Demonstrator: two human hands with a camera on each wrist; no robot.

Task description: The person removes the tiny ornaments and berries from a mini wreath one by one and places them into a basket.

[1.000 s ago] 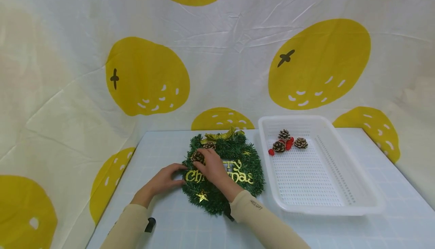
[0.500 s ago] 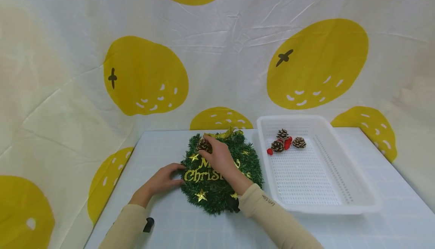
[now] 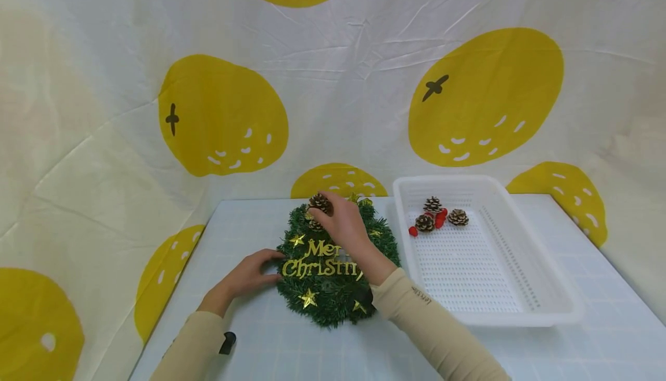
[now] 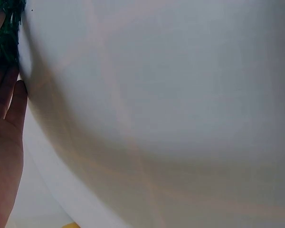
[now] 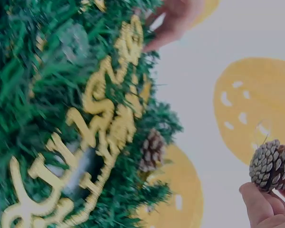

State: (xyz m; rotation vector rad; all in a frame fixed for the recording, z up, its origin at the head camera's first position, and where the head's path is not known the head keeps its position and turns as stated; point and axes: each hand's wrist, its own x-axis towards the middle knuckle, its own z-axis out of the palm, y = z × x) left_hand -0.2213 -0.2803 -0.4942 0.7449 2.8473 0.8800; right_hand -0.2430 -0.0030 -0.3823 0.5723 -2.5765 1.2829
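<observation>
A green tinsel Christmas wreath [image 3: 328,306] with gold "Merry Christmas" lettering [image 3: 318,268] and gold stars [image 3: 308,298] lies on the table. My right hand [image 3: 347,222] pinches a pine cone [image 3: 319,202] between thumb and fingers above the wreath's top left. In the right wrist view the held pine cone [image 5: 268,166] is apart from the greenery, with a thin loop standing up from it. Another pine cone [image 5: 153,149] sits in the wreath. My left hand [image 3: 250,277] holds the wreath's left edge, thumb and fingers spread along it; its fingertips [image 4: 19,92] meet the greenery.
To the right stands a white perforated plastic basket [image 3: 499,318], with pine cones [image 3: 458,217] and red berries [image 3: 441,219] at its far left. The pale table [image 3: 260,352] ends at a fruit-print cloth [image 3: 359,109] behind. A small black object [image 3: 228,343] shows beside my left forearm.
My right hand has moved up and slightly right with the pine cone, from the wreath's left side to its top, uncovering a gold star and more lettering. My left hand stays at the wreath's edge.
</observation>
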